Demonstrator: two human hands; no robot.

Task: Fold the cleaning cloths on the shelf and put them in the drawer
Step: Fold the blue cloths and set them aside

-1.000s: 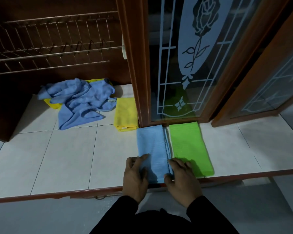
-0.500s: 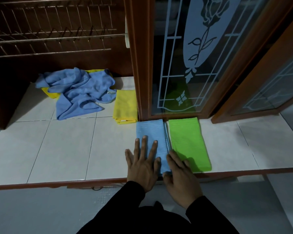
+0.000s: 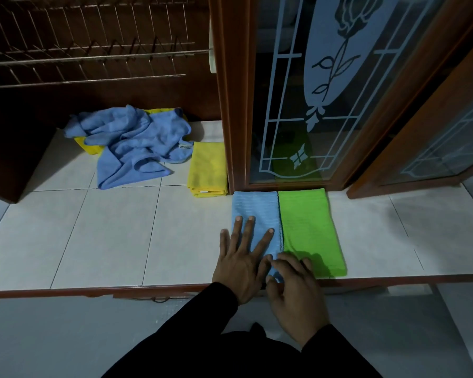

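A folded light-blue cloth (image 3: 257, 211) lies on the white tiled shelf (image 3: 115, 236), edge to edge with a folded green cloth (image 3: 309, 227) on its right. My left hand (image 3: 243, 257) rests flat on the blue cloth's near half, fingers spread. My right hand (image 3: 295, 290) pinches the blue cloth's near right corner at the shelf's front edge. A folded yellow cloth (image 3: 208, 170) lies further back. A crumpled pile of blue cloths (image 3: 131, 143) sits at the back left over another yellow cloth (image 3: 89, 147).
A wooden-framed glass door (image 3: 306, 91) with an etched rose stands just behind the folded cloths. A wire dish rack (image 3: 88, 50) hangs above the back left. The shelf's red-brown front edge (image 3: 93, 290) runs below my hands. No drawer is in view.
My left hand went from gripping the blue cloth's near edge to lying flat on it and sliding forward. My right hand stayed at the near right corner. The view moved closer.
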